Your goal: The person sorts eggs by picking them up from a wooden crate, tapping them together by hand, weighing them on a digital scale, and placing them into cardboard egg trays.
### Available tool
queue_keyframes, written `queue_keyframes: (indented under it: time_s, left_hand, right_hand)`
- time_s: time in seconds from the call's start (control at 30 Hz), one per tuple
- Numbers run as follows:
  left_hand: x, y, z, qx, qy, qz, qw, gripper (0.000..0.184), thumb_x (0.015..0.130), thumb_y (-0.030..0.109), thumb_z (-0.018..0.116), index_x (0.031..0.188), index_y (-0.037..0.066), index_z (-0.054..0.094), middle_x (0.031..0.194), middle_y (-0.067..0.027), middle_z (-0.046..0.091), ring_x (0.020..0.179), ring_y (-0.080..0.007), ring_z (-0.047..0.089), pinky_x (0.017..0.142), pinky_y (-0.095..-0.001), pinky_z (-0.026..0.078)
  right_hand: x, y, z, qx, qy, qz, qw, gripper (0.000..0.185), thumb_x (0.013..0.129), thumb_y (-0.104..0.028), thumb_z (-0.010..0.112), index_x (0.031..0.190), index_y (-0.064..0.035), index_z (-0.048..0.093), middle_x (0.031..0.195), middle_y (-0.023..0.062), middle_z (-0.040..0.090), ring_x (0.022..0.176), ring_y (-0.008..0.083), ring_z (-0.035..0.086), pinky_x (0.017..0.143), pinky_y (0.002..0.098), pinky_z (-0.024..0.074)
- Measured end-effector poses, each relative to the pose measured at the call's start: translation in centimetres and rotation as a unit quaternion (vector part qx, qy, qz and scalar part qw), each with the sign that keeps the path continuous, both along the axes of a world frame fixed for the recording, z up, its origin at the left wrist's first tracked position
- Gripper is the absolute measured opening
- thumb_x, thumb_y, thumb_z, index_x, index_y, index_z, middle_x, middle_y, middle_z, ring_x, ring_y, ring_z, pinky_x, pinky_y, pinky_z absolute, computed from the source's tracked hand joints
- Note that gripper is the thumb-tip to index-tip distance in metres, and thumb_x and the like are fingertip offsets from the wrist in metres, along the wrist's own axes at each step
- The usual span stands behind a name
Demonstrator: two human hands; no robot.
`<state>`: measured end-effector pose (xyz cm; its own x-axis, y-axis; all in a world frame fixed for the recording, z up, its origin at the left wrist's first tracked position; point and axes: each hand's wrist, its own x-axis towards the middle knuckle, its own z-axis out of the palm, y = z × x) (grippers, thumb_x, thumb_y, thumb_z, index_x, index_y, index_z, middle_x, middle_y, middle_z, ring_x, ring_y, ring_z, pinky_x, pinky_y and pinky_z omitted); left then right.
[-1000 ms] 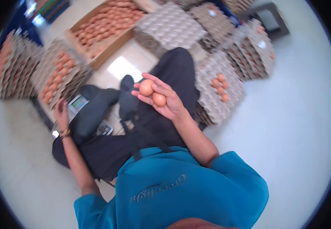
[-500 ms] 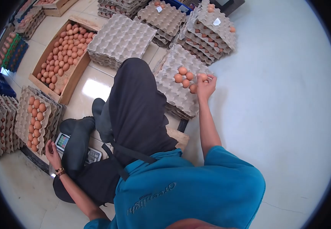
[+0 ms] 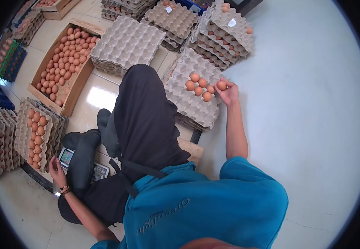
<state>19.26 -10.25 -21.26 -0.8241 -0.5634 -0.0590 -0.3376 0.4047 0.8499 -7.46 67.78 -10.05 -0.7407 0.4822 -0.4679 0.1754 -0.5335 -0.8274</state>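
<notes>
Pinching one smooth brown egg (image 3: 221, 85) between bent fingers, the right hand (image 3: 229, 95) hovers at the right edge of a grey pulp tray (image 3: 202, 108), right of centre; whether it touches the tray is unclear. That tray looks only partly filled, a cluster of six rounded eggs taking a small share of its bumpy cups. The left hand (image 3: 58, 172), lower left, is half open with loosely curled fingers and grips nothing visible, near a scale (image 3: 66, 157). Above it, a tilted tray (image 3: 21, 137) bears a longer block of eggs. Many more lie heaped in a straight-sided wooden box (image 3: 79, 88), upper left.
</notes>
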Motion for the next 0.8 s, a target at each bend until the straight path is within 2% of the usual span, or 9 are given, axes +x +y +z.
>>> queue_keyframes:
  time_s: [0.03, 0.1, 0.23, 0.37, 0.43, 0.5, 0.6, 0.7, 0.8]
  left_hand:
    - [-0.1, 0.2, 0.4, -0.006, -0.002, -0.001, 1.0, 0.029, 0.099, 0.018, 0.061, 0.121, 0.0, 0.061, 0.096, -0.0004, 0.064, 0.078, -0.0059, 0.055, 0.069, -0.0208, 0.045]
    - [0.0, 0.2, 0.5, 0.002, -0.012, 0.0, 1.0, 0.028, 0.099, 0.018, 0.06, 0.121, 0.001, 0.062, 0.096, 0.0003, 0.064, 0.076, -0.005, 0.053, 0.067, -0.02, 0.043]
    - [-0.3, 0.9, 1.6, 0.006, -0.014, 0.006, 1.0, 0.028, 0.099, 0.018, 0.061, 0.12, 0.0, 0.062, 0.096, -0.0007, 0.065, 0.078, -0.0062, 0.056, 0.069, -0.0212, 0.046]
    - [-0.5, 1.8, 2.6, -0.044, 0.01, 0.02, 0.999, 0.025, 0.097, 0.015, 0.061, 0.118, 0.001, 0.063, 0.098, -0.0048, 0.067, 0.085, -0.011, 0.063, 0.076, -0.0261, 0.051]
    - [-0.7, 2.4, 3.6, -0.039, -0.001, 0.044, 0.998, 0.024, 0.096, 0.013, 0.061, 0.117, 0.001, 0.064, 0.098, -0.0056, 0.068, 0.084, -0.0108, 0.062, 0.075, -0.0264, 0.051]
    - [-0.7, 2.5, 3.9, -0.029, 0.008, 0.054, 0.998, 0.024, 0.095, 0.011, 0.062, 0.117, 0.001, 0.064, 0.097, -0.0057, 0.068, 0.083, -0.011, 0.063, 0.074, -0.0268, 0.051]
    - [-1.2, 2.8, 4.7, -0.028, 0.019, 0.06, 0.998, 0.024, 0.094, 0.009, 0.061, 0.116, 0.001, 0.064, 0.095, -0.0055, 0.068, 0.081, -0.0112, 0.063, 0.073, -0.0273, 0.052]
    - [-2.1, 3.2, 5.7, -0.024, 0.018, 0.065, 0.997, 0.025, 0.092, 0.007, 0.062, 0.116, 0.0, 0.064, 0.095, -0.0071, 0.068, 0.079, -0.0124, 0.063, 0.073, -0.028, 0.051]
    - [-2.9, 3.1, 6.2, -0.03, 0.006, 0.054, 0.998, 0.026, 0.09, 0.006, 0.062, 0.115, 0.0, 0.064, 0.095, -0.009, 0.068, 0.079, -0.0147, 0.064, 0.074, -0.0292, 0.051]
  right_hand:
    - [0.0, 0.3, -0.5, 0.033, -0.01, 0.034, 0.999, 0.035, 0.086, -0.015, 0.055, 0.113, 0.0069, 0.055, 0.094, 0.0147, 0.063, 0.074, 0.0251, 0.061, 0.076, 0.0382, 0.0577]
    - [-0.1, 0.3, -1.1, 0.282, -0.041, 0.101, 0.953, 0.035, 0.085, -0.013, 0.06, 0.116, 0.0033, 0.054, 0.098, 0.014, 0.063, 0.081, 0.0243, 0.063, 0.079, 0.0361, 0.0566]
    - [0.1, -2.5, -1.1, 0.644, 0.022, 0.074, 0.761, 0.032, 0.084, -0.006, 0.07, 0.111, 0.0011, 0.056, 0.104, 0.0135, 0.063, 0.09, 0.0203, 0.064, 0.081, 0.0314, 0.0556]
    - [-0.7, 0.2, -6.2, 0.563, 0.077, 0.127, 0.813, 0.027, 0.081, -0.01, 0.074, 0.102, 0.0034, 0.063, 0.097, 0.0138, 0.067, 0.089, 0.0212, 0.065, 0.083, 0.0329, 0.054]
    - [-0.9, 0.8, -6.3, 0.63, -0.032, 0.14, 0.763, 0.026, 0.084, -0.011, 0.07, 0.106, 0.0037, 0.066, 0.098, 0.0144, 0.068, 0.094, 0.0215, 0.065, 0.087, 0.0334, 0.0522]
    - [-1.0, -0.4, -4.3, 0.75, -0.042, 0.114, 0.65, 0.027, 0.086, -0.011, 0.067, 0.108, 0.0039, 0.068, 0.103, 0.0155, 0.068, 0.097, 0.0221, 0.065, 0.089, 0.0336, 0.0507]
    - [-3.3, -6.9, 0.9, 0.76, 0.028, 0.029, 0.648, 0.025, 0.088, -0.007, 0.065, 0.11, 0.0049, 0.067, 0.107, 0.0156, 0.067, 0.103, 0.0201, 0.064, 0.09, 0.032, 0.0508]
    - [-7.7, -15.8, 4.4, 0.614, 0.194, 0.089, 0.76, 0.03, 0.089, -0.003, 0.063, 0.119, 0.0036, 0.062, 0.114, 0.0159, 0.065, 0.107, 0.0216, 0.062, 0.092, 0.0321, 0.0501]
    - [-11.2, -29.3, 6.9, 0.525, 0.287, 0.246, 0.763, 0.04, 0.088, -0.002, 0.063, 0.127, 0.0013, 0.056, 0.116, 0.0145, 0.062, 0.104, 0.0216, 0.061, 0.09, 0.0331, 0.0508]
